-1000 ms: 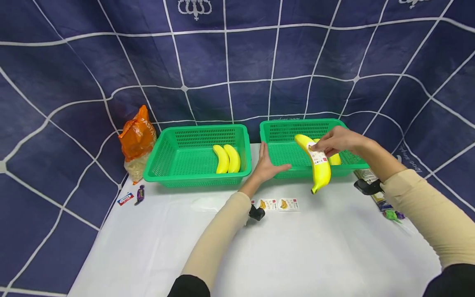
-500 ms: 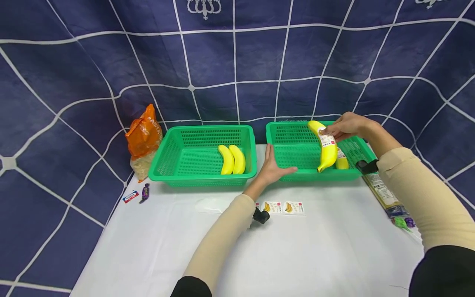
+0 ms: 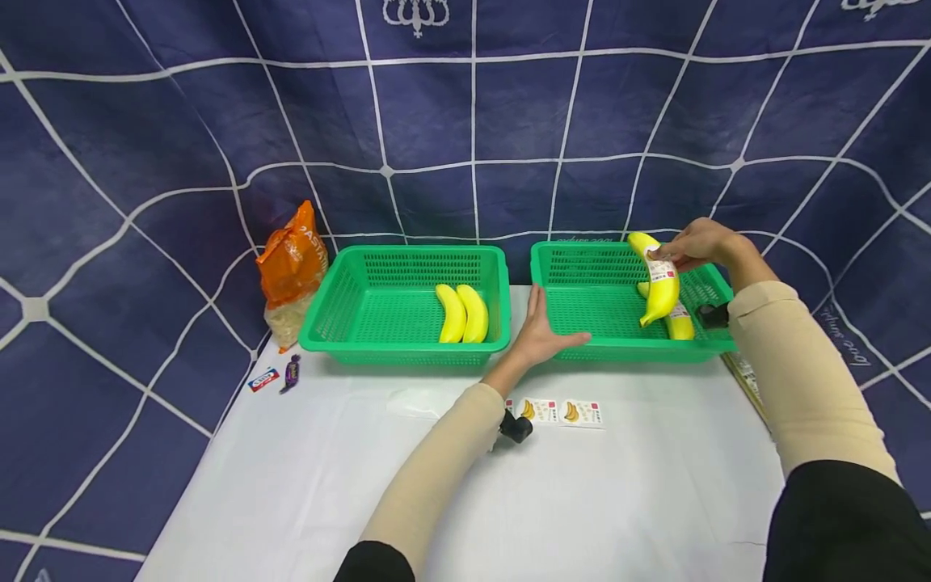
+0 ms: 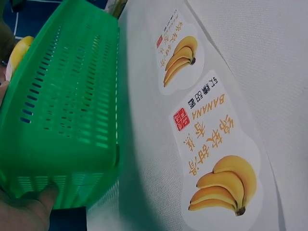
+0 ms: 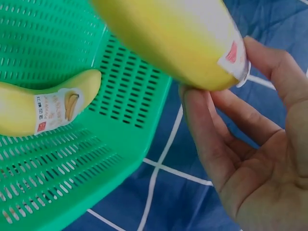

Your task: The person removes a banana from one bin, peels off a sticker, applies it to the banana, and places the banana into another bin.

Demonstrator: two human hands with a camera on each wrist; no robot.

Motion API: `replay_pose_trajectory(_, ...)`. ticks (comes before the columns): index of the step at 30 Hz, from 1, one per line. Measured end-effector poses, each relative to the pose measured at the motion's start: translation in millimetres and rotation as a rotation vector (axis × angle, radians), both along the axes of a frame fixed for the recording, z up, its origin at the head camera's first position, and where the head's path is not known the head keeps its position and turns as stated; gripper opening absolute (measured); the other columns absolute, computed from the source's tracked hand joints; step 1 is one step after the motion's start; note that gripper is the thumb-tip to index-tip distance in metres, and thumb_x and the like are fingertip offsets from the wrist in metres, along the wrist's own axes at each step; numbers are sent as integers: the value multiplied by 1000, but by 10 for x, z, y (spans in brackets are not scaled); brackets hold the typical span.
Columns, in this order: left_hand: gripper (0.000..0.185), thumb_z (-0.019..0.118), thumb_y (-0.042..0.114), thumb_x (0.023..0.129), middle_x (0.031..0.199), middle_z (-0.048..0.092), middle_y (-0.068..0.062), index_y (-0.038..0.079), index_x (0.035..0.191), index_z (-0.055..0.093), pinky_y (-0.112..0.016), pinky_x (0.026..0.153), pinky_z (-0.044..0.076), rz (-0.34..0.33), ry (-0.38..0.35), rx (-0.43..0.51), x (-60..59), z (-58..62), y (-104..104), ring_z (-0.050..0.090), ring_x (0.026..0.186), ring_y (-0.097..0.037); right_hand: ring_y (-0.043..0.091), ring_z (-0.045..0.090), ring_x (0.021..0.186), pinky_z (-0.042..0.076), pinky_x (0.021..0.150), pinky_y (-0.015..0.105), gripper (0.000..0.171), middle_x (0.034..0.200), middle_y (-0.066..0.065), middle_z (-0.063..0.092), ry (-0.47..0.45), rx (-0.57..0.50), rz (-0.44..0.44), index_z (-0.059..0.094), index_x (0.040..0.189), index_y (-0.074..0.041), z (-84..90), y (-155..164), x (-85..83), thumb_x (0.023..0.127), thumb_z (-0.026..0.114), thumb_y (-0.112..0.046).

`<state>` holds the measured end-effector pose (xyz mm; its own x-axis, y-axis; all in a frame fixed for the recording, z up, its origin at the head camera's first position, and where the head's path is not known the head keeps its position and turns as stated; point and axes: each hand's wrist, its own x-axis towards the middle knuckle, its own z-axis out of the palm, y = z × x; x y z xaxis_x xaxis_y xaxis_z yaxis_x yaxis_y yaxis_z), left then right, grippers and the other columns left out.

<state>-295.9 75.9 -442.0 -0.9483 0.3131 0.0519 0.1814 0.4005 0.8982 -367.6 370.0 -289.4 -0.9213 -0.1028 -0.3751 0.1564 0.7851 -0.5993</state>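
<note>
The desk, draped in white cloth, is carrying two green baskets side by side before a dark blue backdrop, and the right-hand basket is serving as the landmark here. The work appears to be at the placing step: the right hand is holding a labelled banana by its upper end over the far right part of that basket, its fingers curling round the fruit and pinching it, with the tip hanging down just above the basket floor. A second labelled banana is lying inside the basket directly beneath. The next move probably calls for lowering the held banana beside that one and letting go gently, so it is not landing on top. The left hand is pressing against the basket's near left corner, fingers straight and together, steadying it. To the left of that basket, the other basket is holding two unlabelled bananas. Further left, an orange bag is standing, with two small sweets near it. In front of the landmark basket, banana stickers are lying on the desk. The basket's far right wall and the banana already inside are what is crowding the drop.
</note>
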Motion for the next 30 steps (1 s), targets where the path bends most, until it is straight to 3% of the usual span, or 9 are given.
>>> replay_pose_trajectory(9, 121, 79, 46, 77, 165, -16, 4, 13, 157, -5, -49, 120, 25, -18, -3, -11, 33, 5, 0, 8, 153, -25, 10, 68, 72, 60, 71, 27, 63, 81, -3, 68, -51, -44, -13, 54, 123, 19, -271, 85, -157, 91, 69, -33)
replay_pose_trajectory(16, 121, 79, 49, 76, 164, -16, 10, 15, 158, -4, -46, 120, 27, -10, 6, -45, 17, -1, 6, 13, 152, -25, 10, 68, 72, 59, 73, 29, 59, 81, -2, 70, -91, 67, 25, 59, 115, 15, -525, 133, -239, 90, 69, -38)
replay_pose_trajectory(24, 122, 79, 49, 75, 164, -17, 11, 14, 158, -4, -47, 119, 28, -19, 8, -54, 11, 21, 8, 12, 152, -25, 13, 70, 73, 59, 80, 35, 54, 80, -2, 72, -151, 107, 0, 61, 109, 10, -647, 153, -238, 88, 71, -39)
replay_pose_trajectory(30, 123, 80, 49, 75, 164, -17, 11, 15, 157, -5, -47, 119, 28, -2, 12, -72, 6, 40, -7, 12, 152, -23, 12, 69, 69, 59, 76, 32, 44, 77, 3, 70, -184, 140, -1, 63, 99, 8, -714, 90, -282, 88, 72, -33)
